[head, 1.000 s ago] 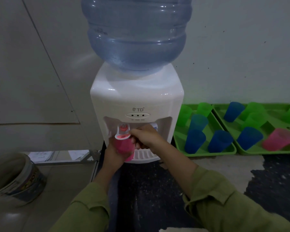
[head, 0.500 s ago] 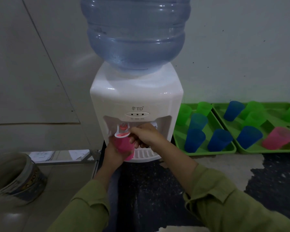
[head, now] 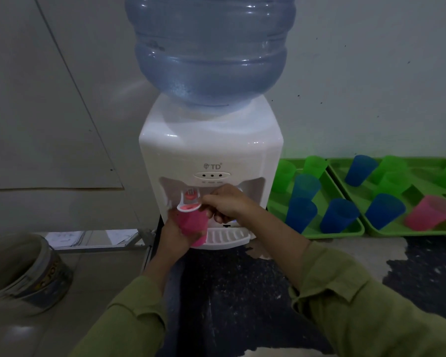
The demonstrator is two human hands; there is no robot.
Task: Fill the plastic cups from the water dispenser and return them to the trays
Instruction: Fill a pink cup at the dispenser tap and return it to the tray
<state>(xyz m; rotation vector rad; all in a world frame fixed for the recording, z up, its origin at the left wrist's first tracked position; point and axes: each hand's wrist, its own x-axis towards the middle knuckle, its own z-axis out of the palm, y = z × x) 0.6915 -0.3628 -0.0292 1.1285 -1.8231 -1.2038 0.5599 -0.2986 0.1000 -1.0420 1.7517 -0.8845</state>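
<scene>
A white water dispenser (head: 209, 148) with a big blue bottle (head: 211, 47) stands against the wall. My left hand (head: 174, 234) grips a pink cup (head: 193, 226) held under the red-tipped left tap lever (head: 189, 203), above the drip tray (head: 227, 237). My right hand (head: 227, 203) pinches that lever with thumb and fingers. To the right lie two green trays, the near tray (head: 345, 231) and the far tray (head: 422, 231), holding blue, green and one pink cup (head: 429, 212). Whether water flows cannot be seen.
A round tin bucket (head: 23, 269) sits at the lower left on a pale surface. Papers (head: 67, 238) lie behind a metal rail left of the dispenser. The dark counter in front has pale patches on its right side.
Almost nothing differs: both hands stay at the left tap with the pink cup under it; the view has shifted only slightly.
</scene>
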